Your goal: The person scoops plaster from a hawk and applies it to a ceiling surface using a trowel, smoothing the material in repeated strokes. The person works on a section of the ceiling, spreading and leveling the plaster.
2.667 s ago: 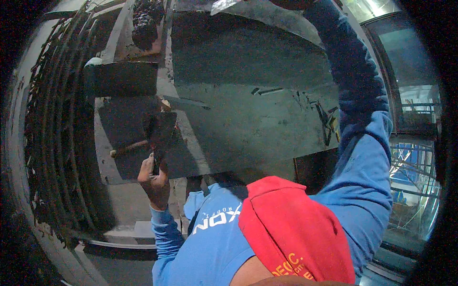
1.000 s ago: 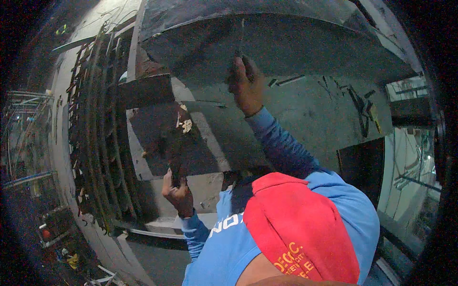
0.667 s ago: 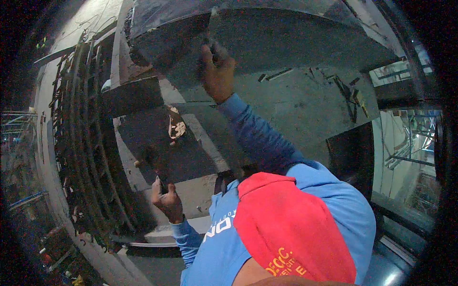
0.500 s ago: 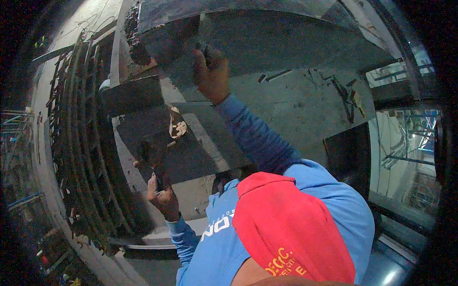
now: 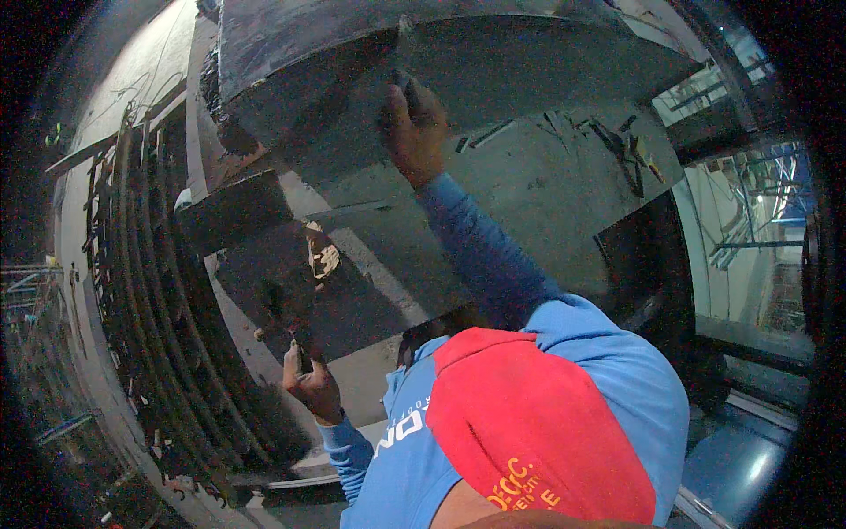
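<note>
My right hand (image 5: 416, 132) is closed round the dark handle of a putty knife (image 5: 404, 42). Its pale blade points away from me against the dark grey upright face (image 5: 529, 66) of a slab. Lower left, my left hand (image 5: 312, 388) grips a dark-handled tool (image 5: 305, 360) that looks like a trowel. The far end of that tool is hard to make out against dark material (image 5: 280, 304). Beyond it lies a dark flat board (image 5: 352, 309), with a torn patch showing pale pieces (image 5: 323, 253).
Long dark bars (image 5: 167, 309) run in a row along the left. Several thin scraps (image 5: 627, 154) lie on the grey surface (image 5: 520, 194) at right. A dark block (image 5: 236, 212) stands beside the board. A glass panel (image 5: 749, 238) is at far right.
My view has shifted slightly. The right hand has moved a little right along the slab face, and the putty knife's blade shows more clearly. My left hand keeps its grip, slightly lower in view.
</note>
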The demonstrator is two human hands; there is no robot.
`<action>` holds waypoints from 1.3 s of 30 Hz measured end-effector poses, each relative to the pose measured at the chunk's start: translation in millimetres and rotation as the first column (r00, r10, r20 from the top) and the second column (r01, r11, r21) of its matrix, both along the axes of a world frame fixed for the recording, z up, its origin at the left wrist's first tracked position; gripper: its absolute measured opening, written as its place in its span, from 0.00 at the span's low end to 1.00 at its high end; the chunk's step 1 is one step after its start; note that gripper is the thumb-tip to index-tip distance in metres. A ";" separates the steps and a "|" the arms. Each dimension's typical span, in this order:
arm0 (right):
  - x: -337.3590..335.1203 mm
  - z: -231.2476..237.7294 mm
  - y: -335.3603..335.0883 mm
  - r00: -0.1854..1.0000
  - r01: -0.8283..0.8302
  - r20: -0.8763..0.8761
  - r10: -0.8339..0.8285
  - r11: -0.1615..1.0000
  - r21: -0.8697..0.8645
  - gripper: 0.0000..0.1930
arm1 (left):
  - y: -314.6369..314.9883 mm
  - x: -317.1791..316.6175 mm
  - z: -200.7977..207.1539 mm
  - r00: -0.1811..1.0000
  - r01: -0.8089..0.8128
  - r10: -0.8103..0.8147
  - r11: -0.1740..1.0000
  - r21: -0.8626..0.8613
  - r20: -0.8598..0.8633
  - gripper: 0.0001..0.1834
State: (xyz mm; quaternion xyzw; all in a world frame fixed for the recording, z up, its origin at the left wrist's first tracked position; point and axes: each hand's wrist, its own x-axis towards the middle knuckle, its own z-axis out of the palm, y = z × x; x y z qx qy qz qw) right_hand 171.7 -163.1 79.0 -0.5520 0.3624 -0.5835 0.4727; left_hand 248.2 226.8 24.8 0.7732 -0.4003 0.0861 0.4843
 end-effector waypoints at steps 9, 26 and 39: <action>23.6 -33.4 -4.1 0.958 0.060 -0.248 -0.147 0.943 -0.326 0.12 | 4.0 1.3 7.1 0.972 -0.006 0.035 0.993 0.121 -0.234 0.11; 3.3 -19.4 13.1 0.979 -0.179 -0.100 0.176 0.984 -0.025 0.11 | -8.5 -1.4 19.1 0.988 0.018 0.001 0.992 0.125 -0.152 0.10; -17.0 -29.0 -18.5 0.997 -0.073 0.037 0.075 0.997 -0.038 0.10 | -14.5 -6.8 10.5 0.964 -0.005 0.030 0.995 0.097 -0.265 0.10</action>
